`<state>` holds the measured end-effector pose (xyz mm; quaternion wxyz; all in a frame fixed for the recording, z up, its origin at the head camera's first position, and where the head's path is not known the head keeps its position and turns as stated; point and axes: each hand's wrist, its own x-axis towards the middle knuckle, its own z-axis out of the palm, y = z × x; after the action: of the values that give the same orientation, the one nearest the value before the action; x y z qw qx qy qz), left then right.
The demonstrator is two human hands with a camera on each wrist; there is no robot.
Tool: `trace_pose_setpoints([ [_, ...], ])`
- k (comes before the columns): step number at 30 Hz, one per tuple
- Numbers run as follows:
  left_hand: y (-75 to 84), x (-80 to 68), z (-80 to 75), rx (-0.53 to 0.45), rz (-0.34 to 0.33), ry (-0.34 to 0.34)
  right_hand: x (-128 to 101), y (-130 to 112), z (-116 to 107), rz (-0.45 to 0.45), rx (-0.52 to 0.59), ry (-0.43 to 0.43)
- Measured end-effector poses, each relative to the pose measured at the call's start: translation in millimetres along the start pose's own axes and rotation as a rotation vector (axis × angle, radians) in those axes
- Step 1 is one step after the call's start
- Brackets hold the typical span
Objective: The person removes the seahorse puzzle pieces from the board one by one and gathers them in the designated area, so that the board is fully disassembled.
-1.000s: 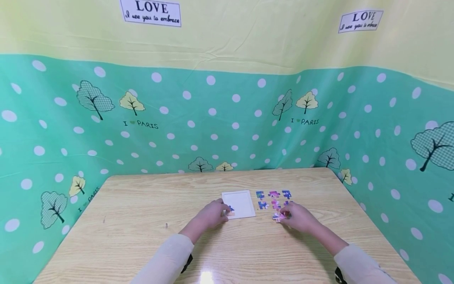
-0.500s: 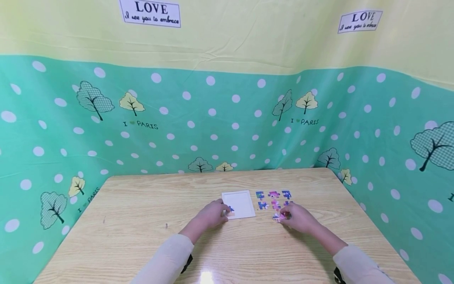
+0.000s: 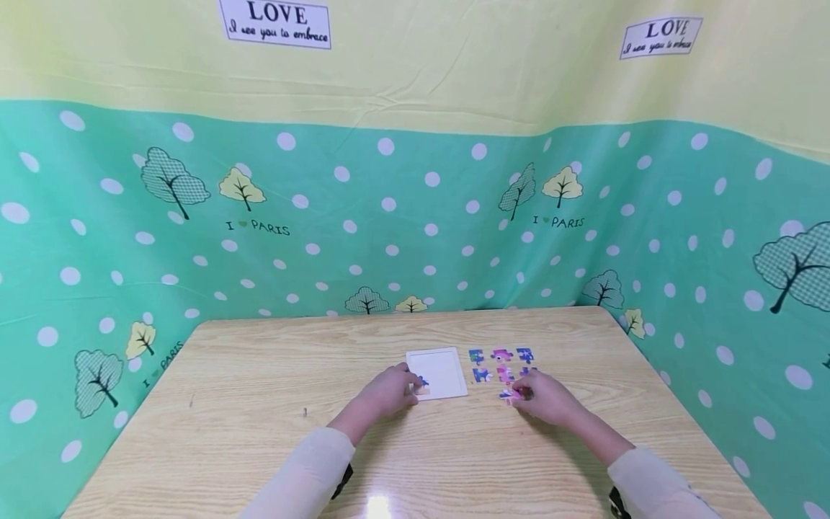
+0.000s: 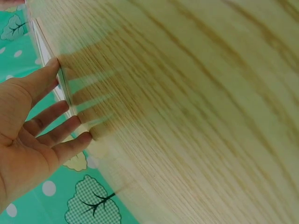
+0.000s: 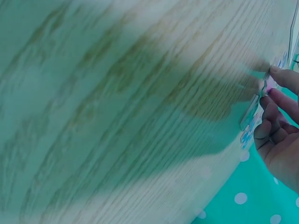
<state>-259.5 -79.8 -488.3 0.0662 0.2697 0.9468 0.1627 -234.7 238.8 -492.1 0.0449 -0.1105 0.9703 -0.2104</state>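
Left hand (image 3: 389, 391) resting with straight fingers against the near-left edge of the white puzzle tray (image 3: 441, 371), right hand (image 3: 545, 398) pinching a pink puzzle piece (image 3: 509, 394) on the worktop (image 3: 259, 404), loose pieces (image 3: 501, 364) just beyond.

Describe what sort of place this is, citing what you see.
Probably a small tabletop play or recording corner: a wooden table hemmed in by a printed tree-and-dot cloth, with a white tray and loose puzzle pieces.
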Motion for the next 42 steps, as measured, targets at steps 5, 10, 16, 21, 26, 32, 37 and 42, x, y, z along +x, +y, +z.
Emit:
trace_pose_setpoints([
  [5,-0.6,-0.2,0.3,0.005,0.004,0.003,0.5,0.0,-0.5,-0.007,0.005,-0.010],
  [10,-0.2,0.4,-0.2,0.009,0.004,0.006,1.2,-0.3,-1.3,-0.031,0.007,-0.018],
  [16,0.3,1.2,-0.6,0.006,-0.001,0.005,2.7,0.0,-2.3,-0.025,-0.009,-0.017],
  [21,0.8,0.7,-1.4,0.009,0.001,0.006,3.4,0.1,-3.6,-0.025,-0.004,-0.022],
  [26,1.0,0.4,-2.0,0.014,0.004,0.001,3.7,-0.4,-4.4,-0.031,-0.001,-0.026],
  [32,0.5,0.9,-2.0,0.011,0.009,0.005,3.3,-0.7,-4.2,-0.033,-0.001,-0.028],
  [37,0.5,0.7,-1.5,0.006,0.002,0.003,2.6,-1.6,-5.4,-0.035,0.010,-0.029],
  [42,1.1,-0.3,-2.2,0.003,-0.002,0.001,2.8,-2.6,-5.6,-0.026,0.039,-0.028],
])
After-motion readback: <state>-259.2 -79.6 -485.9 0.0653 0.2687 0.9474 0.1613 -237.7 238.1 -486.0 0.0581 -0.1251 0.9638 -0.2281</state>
